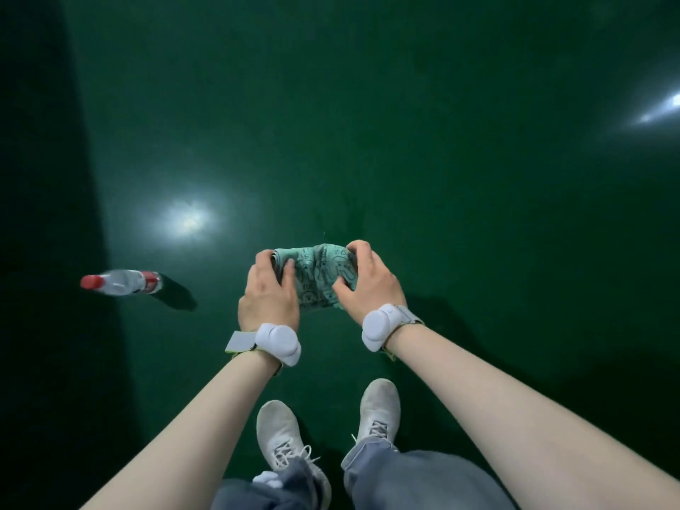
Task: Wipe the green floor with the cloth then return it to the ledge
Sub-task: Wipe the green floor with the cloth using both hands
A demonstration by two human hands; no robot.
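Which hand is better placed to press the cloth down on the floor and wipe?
Probably the right hand: it covers more of the bunched cloth, while the left hand pinches only its edge.

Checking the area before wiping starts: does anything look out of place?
Yes: a clear plastic bottle with a red cap is on the green floor, left of the bunched teal patterned cloth held by both hands.

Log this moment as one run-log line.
stage: cloth in hand, above floor | left hand: grips cloth | right hand: grips cloth | green floor | bottle: left
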